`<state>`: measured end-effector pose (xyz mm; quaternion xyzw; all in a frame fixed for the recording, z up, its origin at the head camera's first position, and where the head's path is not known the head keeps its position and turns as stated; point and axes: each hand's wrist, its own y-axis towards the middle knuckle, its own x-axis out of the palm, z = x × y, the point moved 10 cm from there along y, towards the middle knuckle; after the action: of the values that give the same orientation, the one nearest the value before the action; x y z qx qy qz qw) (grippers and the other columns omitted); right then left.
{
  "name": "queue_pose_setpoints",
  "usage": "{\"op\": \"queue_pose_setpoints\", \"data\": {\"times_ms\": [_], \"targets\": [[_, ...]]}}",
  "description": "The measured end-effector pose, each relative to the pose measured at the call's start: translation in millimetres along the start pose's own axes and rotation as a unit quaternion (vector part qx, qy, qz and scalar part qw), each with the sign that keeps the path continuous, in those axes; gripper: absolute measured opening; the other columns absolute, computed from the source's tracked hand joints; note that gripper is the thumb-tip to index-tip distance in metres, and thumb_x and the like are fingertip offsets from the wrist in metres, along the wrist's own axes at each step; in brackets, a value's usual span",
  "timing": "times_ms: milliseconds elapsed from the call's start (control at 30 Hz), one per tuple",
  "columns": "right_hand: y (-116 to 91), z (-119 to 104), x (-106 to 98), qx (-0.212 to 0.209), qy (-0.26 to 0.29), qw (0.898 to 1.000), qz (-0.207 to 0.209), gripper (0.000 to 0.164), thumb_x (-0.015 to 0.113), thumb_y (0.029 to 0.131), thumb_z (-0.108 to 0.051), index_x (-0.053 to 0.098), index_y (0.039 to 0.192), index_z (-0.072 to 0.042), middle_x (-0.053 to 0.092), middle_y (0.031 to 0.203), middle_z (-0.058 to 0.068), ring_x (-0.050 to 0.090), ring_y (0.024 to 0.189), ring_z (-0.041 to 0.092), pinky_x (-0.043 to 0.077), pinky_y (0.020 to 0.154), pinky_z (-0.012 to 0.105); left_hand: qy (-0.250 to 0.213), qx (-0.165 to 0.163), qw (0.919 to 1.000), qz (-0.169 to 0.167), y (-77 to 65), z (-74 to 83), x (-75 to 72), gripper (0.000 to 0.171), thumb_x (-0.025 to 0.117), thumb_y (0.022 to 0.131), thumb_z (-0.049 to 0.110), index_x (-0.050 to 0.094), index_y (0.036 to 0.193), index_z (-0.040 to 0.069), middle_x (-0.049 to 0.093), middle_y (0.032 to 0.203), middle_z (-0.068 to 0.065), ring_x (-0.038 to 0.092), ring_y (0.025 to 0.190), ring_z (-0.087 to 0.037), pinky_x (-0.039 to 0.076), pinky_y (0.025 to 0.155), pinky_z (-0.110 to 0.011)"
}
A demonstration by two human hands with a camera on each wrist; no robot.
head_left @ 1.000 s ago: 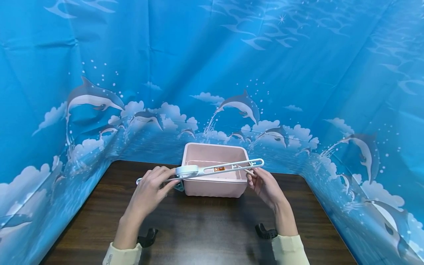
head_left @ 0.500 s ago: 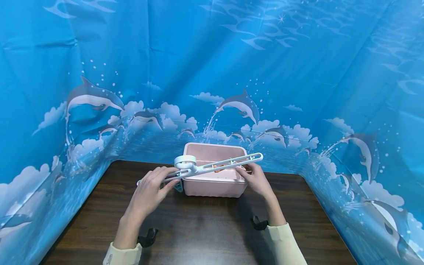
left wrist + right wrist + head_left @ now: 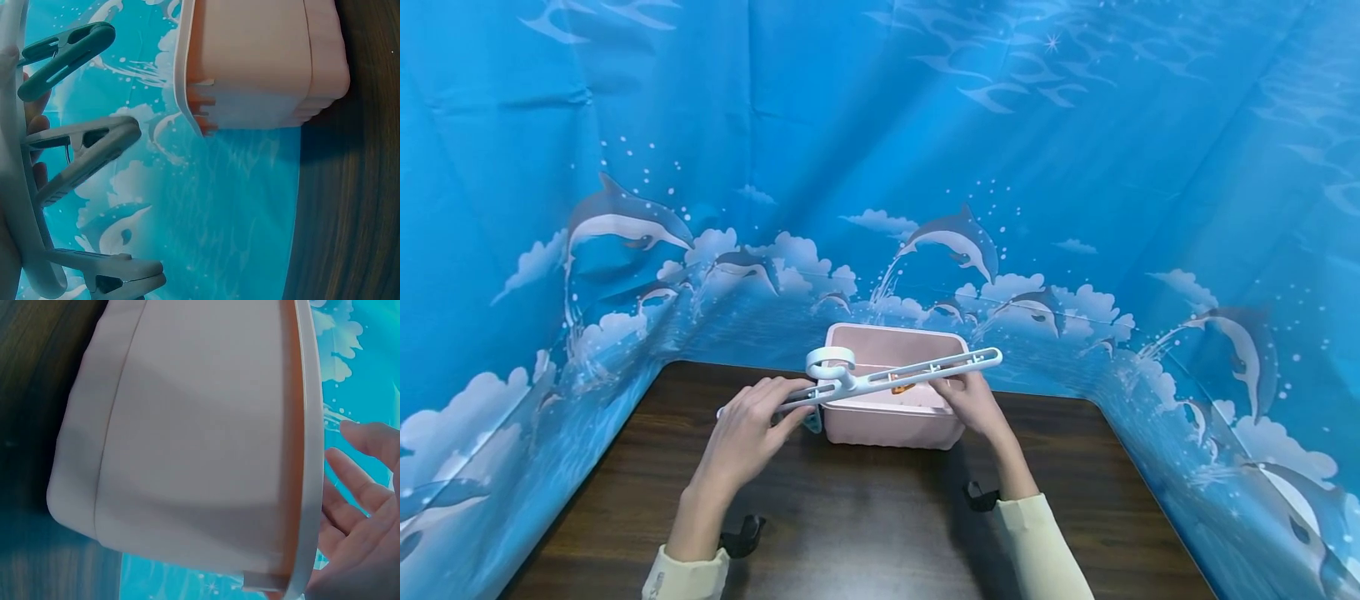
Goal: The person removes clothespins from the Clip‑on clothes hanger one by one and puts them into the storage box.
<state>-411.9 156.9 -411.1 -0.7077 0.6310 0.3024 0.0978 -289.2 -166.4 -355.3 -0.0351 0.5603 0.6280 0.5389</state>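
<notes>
In the head view my left hand [image 3: 747, 429] grips one end of a pale clip hanger [image 3: 917, 374], fingers over the bar and thumb below. The slotted bar slants up to the right across a pink bin [image 3: 891, 428], its round hook part [image 3: 831, 360] standing up near my fingers. From the bar, seen in the left wrist view, hang a green clothespin [image 3: 70, 57] and grey clothespins [image 3: 87, 156]. My right hand [image 3: 976, 407] is at the bin's right front rim, fingertips partly hidden behind the bar. The right wrist view shows its fingers loosely extended, with nothing between them.
Inside the bin lies a small orange-brown item [image 3: 902, 388], partly covered by the bar. The bin stands toward the far edge of a dark wooden table [image 3: 880, 517]. A blue dolphin-print curtain [image 3: 880, 167] surrounds the table's back and sides.
My right hand has moved left and inward over the bin, away from the bar's far end. The hanger has turned so its round hook part points upward. The left hand keeps its grip.
</notes>
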Motion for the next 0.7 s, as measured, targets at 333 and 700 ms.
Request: {"op": "queue_pose_setpoints", "data": {"times_ms": [333, 700], "targets": [[-13, -25, -10, -0.008, 0.032, 0.999, 0.035, 0.043, 0.066, 0.108, -0.045, 0.068, 0.141, -0.018, 0.068, 0.145, 0.008, 0.055, 0.148, 0.035, 0.04, 0.12, 0.069, 0.002, 0.005, 0.9999, 0.01, 0.7, 1.1, -4.5, 0.04, 0.084, 0.095, 0.03, 0.073, 0.132, 0.021, 0.077, 0.108, 0.005, 0.063, 0.09, -0.011, 0.058, 0.081, -0.042], [-39, -85, 2, -0.172, 0.164, 0.968, -0.084, 0.041, 0.066, 0.107, -0.012, 0.062, 0.147, -0.007, 0.065, 0.151, 0.011, 0.065, 0.137, 0.028, 0.053, 0.115, 0.039, 0.007, 0.008, 0.9999, 0.01, 0.2, 2.7, -3.3, 0.04, 0.083, 0.095, 0.031, 0.074, 0.133, 0.02, 0.077, 0.107, 0.004, 0.063, 0.089, -0.011, 0.058, 0.08, -0.042]]}}
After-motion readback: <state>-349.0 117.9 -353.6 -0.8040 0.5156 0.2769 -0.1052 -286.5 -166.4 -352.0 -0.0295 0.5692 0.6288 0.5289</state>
